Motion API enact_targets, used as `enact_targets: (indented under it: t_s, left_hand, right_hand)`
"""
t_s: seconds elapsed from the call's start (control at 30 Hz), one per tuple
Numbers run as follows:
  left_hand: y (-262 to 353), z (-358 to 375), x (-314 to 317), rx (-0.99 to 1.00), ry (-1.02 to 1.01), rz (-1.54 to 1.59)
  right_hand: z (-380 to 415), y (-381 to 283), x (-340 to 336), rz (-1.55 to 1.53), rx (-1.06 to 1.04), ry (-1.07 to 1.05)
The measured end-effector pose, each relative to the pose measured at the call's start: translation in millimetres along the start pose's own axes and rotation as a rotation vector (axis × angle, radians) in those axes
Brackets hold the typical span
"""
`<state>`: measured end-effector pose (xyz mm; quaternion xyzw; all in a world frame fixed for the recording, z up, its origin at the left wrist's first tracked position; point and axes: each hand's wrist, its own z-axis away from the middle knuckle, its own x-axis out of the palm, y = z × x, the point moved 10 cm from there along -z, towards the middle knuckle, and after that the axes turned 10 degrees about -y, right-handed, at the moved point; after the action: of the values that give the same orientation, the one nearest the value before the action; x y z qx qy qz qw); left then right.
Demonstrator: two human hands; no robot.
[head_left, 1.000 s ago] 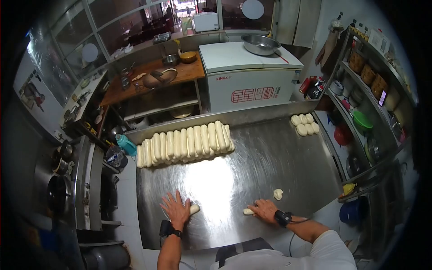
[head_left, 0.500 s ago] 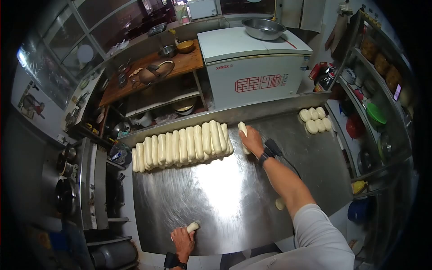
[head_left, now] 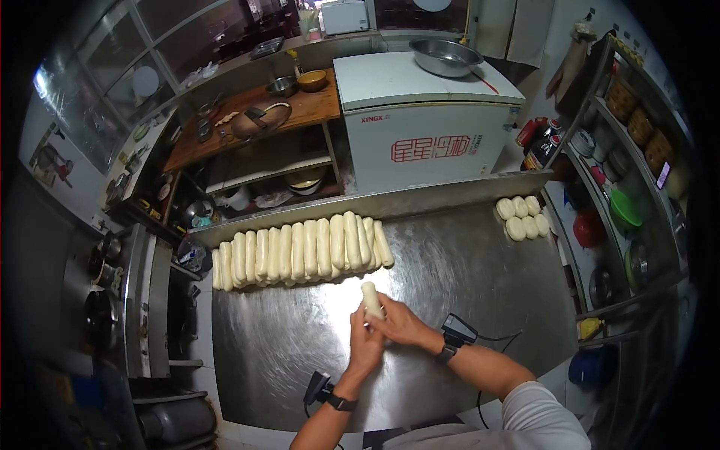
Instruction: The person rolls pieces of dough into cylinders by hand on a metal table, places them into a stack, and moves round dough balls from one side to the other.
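Note:
A short pale dough roll points away from me over the middle of the steel table. Both hands meet around its near end: my left hand from the left and below, my right hand from the right. Their fingers are closed on it and hide its lower part. Beyond them, long smooth dough sticks lie side by side in a stacked row along the table's back left. One dough stick leans against the row's right end.
Several short dough pieces sit at the table's back right corner. A raised metal edge runs along the back, before a white chest freezer. Shelves stand on the right, a stove on the left.
My right hand has let go of a long dough stick, now at the row's right end, and come back toward me. My left hand has moved forward and right, joining it on a short dough roll.

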<state>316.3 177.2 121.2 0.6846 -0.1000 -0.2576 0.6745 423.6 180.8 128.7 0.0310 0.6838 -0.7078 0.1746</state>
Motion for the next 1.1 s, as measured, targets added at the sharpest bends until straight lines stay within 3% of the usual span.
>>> enact_targets:
  t_s: [0.07,0.13,0.17,0.27,0.33,0.43,0.47,0.53,0.6,0.67,0.73,0.77,0.8,0.9,0.97,1.0,1.03,1.1]
  left_hand:
    - [13,-5,23,0.046,-0.107,0.095]
    - [27,11,29,0.139,-0.111,-0.313]
    - [22,23,32,0.117,-0.128,-0.303]
    - [-4,67,39,-0.095,-0.141,-0.124]
    - [-33,99,44,-0.113,-0.107,-0.111]
    - [-60,133,39,-0.206,-0.069,-0.057]
    - [-67,146,36,-0.211,-0.069,-0.044]
    - [-76,163,18,-0.260,-0.024,-0.031]
    - [-81,175,9,-0.250,-0.018,-0.035]
    - [-84,182,4,-0.229,-0.030,-0.033]
    - [-124,193,11,-0.245,-0.075,0.073]
    - [-139,205,13,-0.303,-0.081,0.174]
    - [-131,211,17,-0.319,-0.134,0.171]
    - [-83,173,12,-0.205,-0.093,-0.002]
    - [-77,172,20,-0.172,-0.141,0.022]
    - [-81,171,23,-0.170,-0.153,0.028]
    - [-90,169,27,-0.186,-0.165,0.052]
    - [-79,159,31,-0.195,-0.177,0.035]
  right_hand:
    - [-7,27,-38,0.130,0.120,0.190]
    - [-27,29,-88,0.225,0.046,0.403]
    - [-42,33,-109,0.243,0.026,0.433]
    - [-110,74,-135,0.384,0.133,0.405]
    - [-147,119,-118,0.502,0.424,0.353]
    - [-150,115,-99,0.552,0.508,0.266]
    - [-137,112,-100,0.562,0.515,0.259]
    - [-108,77,-118,0.635,0.340,0.416]
    - [-109,85,-116,0.572,0.355,0.423]
    - [-135,101,-89,0.036,0.017,0.355]
    - [-168,134,-70,0.361,0.072,0.565]
    - [-166,118,-67,0.401,0.202,0.482]
    - [-151,100,-66,0.426,0.332,0.386]
    - [-109,76,-96,0.513,0.324,0.292]
    - [-45,74,-136,0.424,0.068,0.578]
    - [-2,70,-155,0.546,0.018,0.678]
    - [35,79,-181,0.496,0.095,0.626]
    - [115,109,-238,0.630,0.212,0.765]
